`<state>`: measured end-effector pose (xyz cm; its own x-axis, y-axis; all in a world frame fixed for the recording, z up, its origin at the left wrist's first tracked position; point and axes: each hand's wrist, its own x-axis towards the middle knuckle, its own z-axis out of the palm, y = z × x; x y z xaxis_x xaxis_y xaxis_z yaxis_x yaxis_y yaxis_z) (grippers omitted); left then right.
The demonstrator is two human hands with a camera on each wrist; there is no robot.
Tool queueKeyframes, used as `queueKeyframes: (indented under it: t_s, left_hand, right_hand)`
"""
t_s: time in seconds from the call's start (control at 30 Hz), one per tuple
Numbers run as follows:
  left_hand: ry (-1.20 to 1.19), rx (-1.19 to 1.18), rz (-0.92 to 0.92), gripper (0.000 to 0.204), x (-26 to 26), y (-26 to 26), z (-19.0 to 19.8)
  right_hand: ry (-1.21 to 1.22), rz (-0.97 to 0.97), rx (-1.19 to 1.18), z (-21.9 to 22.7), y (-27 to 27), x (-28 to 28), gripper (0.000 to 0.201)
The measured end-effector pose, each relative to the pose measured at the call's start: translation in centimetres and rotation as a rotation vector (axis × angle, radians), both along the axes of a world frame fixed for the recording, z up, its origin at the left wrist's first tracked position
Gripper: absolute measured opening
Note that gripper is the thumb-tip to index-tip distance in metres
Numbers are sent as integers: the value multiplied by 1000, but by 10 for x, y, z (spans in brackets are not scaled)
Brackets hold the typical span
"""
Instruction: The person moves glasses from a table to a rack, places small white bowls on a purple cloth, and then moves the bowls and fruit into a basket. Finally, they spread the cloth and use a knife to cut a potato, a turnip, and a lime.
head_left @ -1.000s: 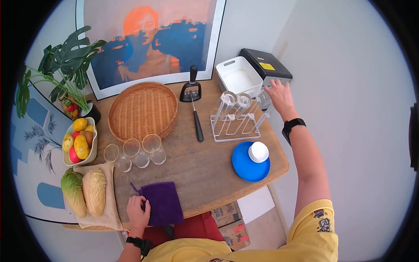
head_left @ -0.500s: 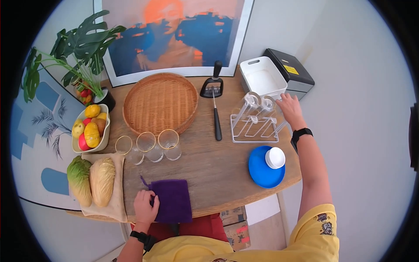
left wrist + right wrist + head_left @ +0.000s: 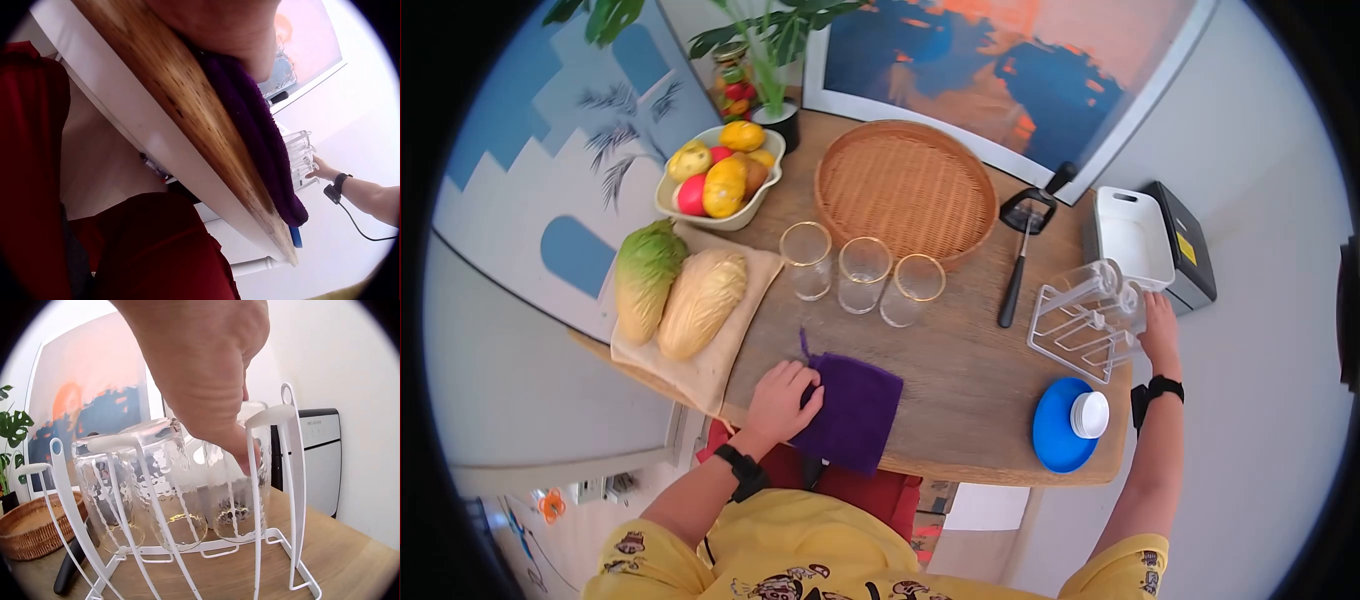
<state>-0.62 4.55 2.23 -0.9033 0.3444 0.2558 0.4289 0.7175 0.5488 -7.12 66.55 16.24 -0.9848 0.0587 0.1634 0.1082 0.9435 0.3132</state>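
Observation:
My right hand [image 3: 1160,335] is at the right end of the white wire glass rack [image 3: 1068,358]. In the right wrist view its thumb lies along an upside-down clear glass [image 3: 225,494], with the other fingers hidden behind the hand. Two more inverted glasses [image 3: 164,487] stand beside it on the rack. My left hand [image 3: 780,405] rests on the left side of a purple drawstring pouch [image 3: 860,410], fingers loosely bent. That pouch lies flat at the table's front edge.
Three gold-rimmed glasses [image 3: 863,280] stand before a round wicker tray [image 3: 905,190]. Left are cabbages [image 3: 700,305] on a cloth and a fruit bowl [image 3: 745,215]. A blue plate [image 3: 1055,440] with white bowls [image 3: 1090,414] sits front right; a white bin [image 3: 1135,235] stands behind the rack.
The head view has swung, shifting the table's things rightward and tilting them. My right hand has lowered with the glass onto the rack's right end. My left hand stays on the pouch.

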Motion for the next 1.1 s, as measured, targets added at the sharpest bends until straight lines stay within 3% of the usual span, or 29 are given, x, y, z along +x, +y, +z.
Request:
queueKeyframes:
  t_s: [0.03,0.1,0.17,0.23,0.3,0.37,0.4,0.47,0.6,0.67,0.73,0.83,0.93,1.0,1.03,1.1]
  left_hand:
    - [18,5,-16,14,0,-1,-2]
    - [19,13,-13,14,0,-3,-4]
    - [48,33,-32,15,0,-3,-6]
    - [38,33,-21,15,0,-3,-6]
    - [31,36,-19,15,1,-3,-7]
    - [28,41,-19,14,0,-3,-7]
    - [23,47,-19,14,-1,-3,-8]
    - [50,84,-18,15,-1,-3,-10]
    - [45,90,-16,15,-1,-3,-8]
    - [38,103,-14,14,-1,-3,-8]
    - [35,95,-22,14,-1,-5,-10]
    - [31,95,-35,14,-2,-7,-11]
    - [40,126,-51,15,-3,-9,-13]
    - [49,152,-56,15,-4,-9,-14]
    - [47,160,-55,15,-4,-9,-13]
    - [48,175,-64,15,-3,-13,-14]
  right_hand:
    - [-10,22,1,-3,8,-1,72]
    - [-28,-47,-123,-10,20,-4,92]
    - [-46,-55,-157,-5,17,0,93]
    - [103,-95,-182,1,12,3,93]
    - [122,-112,-104,8,4,6,86]
    - [380,-50,-117,13,-9,7,71]
    - [375,-49,-111,20,-30,10,71]
    - [596,29,-191,32,-101,21,50]
    - [725,185,-681,10,-230,45,27]
    - [636,278,-722,-8,-293,57,24]
    - [513,314,-937,-25,-354,60,22]
    - [326,331,-1087,-54,-414,53,24]
    - [302,277,-1259,-81,-437,34,27]
    - [381,-155,-1548,-93,-434,24,43]
    - [387,-158,-1543,-103,-429,19,43]
    - [467,-403,-1695,-122,-413,10,57]
